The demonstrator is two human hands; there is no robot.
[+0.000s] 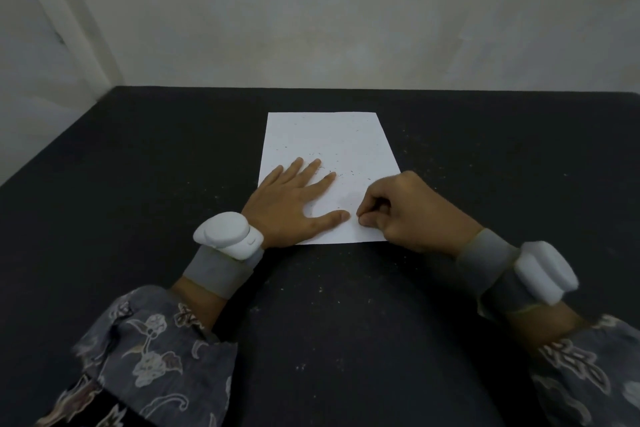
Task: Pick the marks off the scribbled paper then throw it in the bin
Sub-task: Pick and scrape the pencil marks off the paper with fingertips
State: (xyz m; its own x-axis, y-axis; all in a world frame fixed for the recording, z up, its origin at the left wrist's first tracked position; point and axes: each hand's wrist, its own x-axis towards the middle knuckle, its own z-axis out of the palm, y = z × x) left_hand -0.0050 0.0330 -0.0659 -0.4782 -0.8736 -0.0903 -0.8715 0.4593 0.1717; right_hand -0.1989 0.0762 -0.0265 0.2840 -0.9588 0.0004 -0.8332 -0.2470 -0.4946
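A white sheet of paper (329,142) lies flat on the black table (138,166), with small dark specks scattered over its middle. My left hand (294,201) rests flat on the sheet's lower left part, fingers spread. My right hand (408,215) sits at the sheet's lower right corner, its fingers curled and the thumb and forefinger tips pinched together on the paper. Whether a speck is between those fingertips is too small to tell. No bin is in view.
Pale crumbs dot the black table around the paper. A white wall (311,10) rises right behind the table's far edge. The table's left edge runs diagonally at the left. White devices on grey bands sit on both wrists.
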